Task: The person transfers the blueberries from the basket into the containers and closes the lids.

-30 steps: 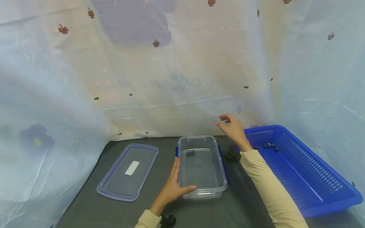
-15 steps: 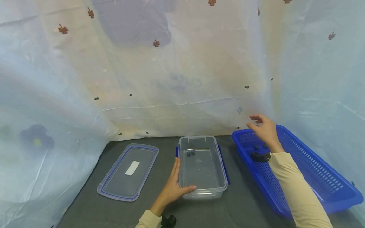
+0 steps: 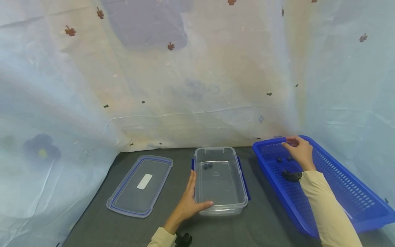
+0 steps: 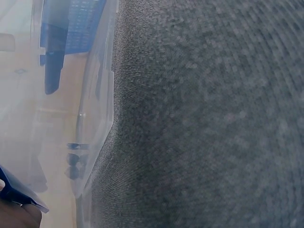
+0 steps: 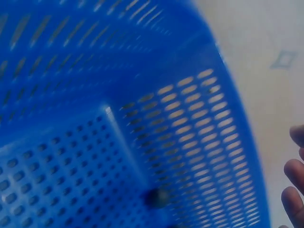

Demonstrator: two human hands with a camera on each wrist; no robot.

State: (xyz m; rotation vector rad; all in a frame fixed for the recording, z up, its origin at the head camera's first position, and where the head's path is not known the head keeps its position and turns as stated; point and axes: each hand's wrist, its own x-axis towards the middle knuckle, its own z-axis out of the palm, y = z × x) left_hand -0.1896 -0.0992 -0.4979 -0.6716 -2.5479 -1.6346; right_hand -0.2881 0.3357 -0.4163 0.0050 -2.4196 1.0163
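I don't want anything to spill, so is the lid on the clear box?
No, the lid lies on the table, to the left of the clear box, whose top is open.

Closed in at back and sides by pale, creased sheeting (image 3: 203, 72), printed with brown clovers (image 3: 70, 31) and a purple-blue flower (image 3: 34, 145). Covered below in dark grey cloth (image 3: 262, 219). Lit softly.

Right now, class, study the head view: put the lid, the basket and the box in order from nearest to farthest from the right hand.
1. Basket: nearest; the right hand shows over its far part.
2. Box: next, left of the basket.
3. Lid: farthest, left of the box.
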